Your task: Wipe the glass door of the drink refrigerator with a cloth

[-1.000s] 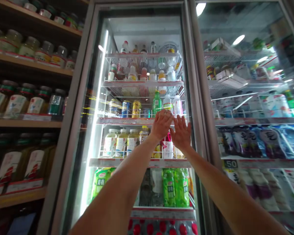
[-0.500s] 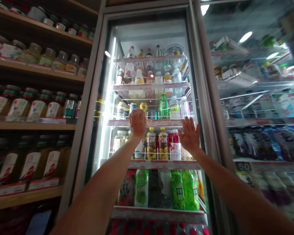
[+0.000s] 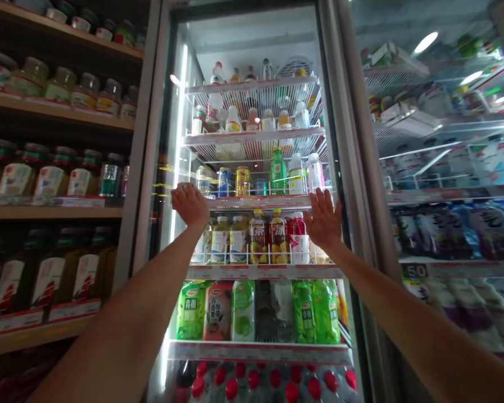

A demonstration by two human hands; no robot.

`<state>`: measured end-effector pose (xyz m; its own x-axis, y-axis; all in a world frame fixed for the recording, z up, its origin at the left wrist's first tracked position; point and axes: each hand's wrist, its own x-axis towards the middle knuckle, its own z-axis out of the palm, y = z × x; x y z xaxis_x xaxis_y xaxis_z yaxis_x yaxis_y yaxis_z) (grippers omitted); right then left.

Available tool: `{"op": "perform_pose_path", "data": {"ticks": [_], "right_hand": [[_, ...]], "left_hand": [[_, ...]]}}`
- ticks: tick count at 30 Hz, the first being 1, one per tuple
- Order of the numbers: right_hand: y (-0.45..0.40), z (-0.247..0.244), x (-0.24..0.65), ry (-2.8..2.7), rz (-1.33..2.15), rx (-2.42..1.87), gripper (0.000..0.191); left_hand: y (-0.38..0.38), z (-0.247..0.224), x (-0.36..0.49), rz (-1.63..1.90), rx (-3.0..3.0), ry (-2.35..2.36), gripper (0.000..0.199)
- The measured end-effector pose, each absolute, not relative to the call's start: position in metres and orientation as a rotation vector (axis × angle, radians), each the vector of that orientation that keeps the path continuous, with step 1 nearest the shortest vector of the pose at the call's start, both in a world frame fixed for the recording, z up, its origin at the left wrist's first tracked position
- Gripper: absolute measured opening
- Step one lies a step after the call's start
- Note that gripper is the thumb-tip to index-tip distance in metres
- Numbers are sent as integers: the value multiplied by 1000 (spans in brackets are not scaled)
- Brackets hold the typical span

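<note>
My left hand (image 3: 190, 205) is raised before the left side of a lit drinks fridge (image 3: 336, 67), near the inner light strip. Its fingers are held up and apart from anything graspable; nothing is in it. At the right side of the fridge front, my right hand (image 3: 324, 219) stands palm forward with fingers spread, also holding nothing. Reflections lie on the fridge's glass door; whether either hand touches it I cannot tell. Behind and between the hands are bottled teas (image 3: 258, 238), a green soda bottle (image 3: 278, 173) and a gold can (image 3: 242, 180) on wire shelves.
Wooden shelves (image 3: 46, 212) with jars and bottles stand at the left. Another glass-fronted fridge (image 3: 445, 196) with packed drinks is at the right. Large green bottles (image 3: 304, 313) line a lower shelf, above red-capped bottles (image 3: 231, 389).
My left hand has moved left, from before the middle cans to the fridge's left edge. My right hand stays nearly in place. The view has shifted slightly.
</note>
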<state>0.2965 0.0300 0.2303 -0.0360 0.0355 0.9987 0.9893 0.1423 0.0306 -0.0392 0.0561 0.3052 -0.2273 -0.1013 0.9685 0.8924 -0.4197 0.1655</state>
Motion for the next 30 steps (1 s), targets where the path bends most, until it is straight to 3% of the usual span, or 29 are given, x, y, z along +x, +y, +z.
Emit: {"op": "perform_pose_path", "data": {"ticks": [3, 8, 11, 17, 26, 30], "right_hand": [[30, 230, 297, -1321, -1116, -1134, 55], [33, 229, 300, -1312, -1152, -1130, 54], [33, 229, 301, -1305, -1158, -1125, 53], [34, 229, 300, -1304, -1138, -1132, 55], [34, 228, 302, -1292, -1180, -1124, 54], [35, 228, 302, -1300, -1157, -1112, 54]], "left_hand": [[54, 298, 16, -1640, -1277, -1033, 42], [46, 276, 112, -1178, -1637, -624, 38], [43, 277, 86, -1146, -1652, -650, 39], [40, 289, -28, -1632, -1190, -1221, 43], [42, 259, 67, -1199, -1629, -775, 40], [39, 265, 8, -1466, -1437, -1019, 43]]}}
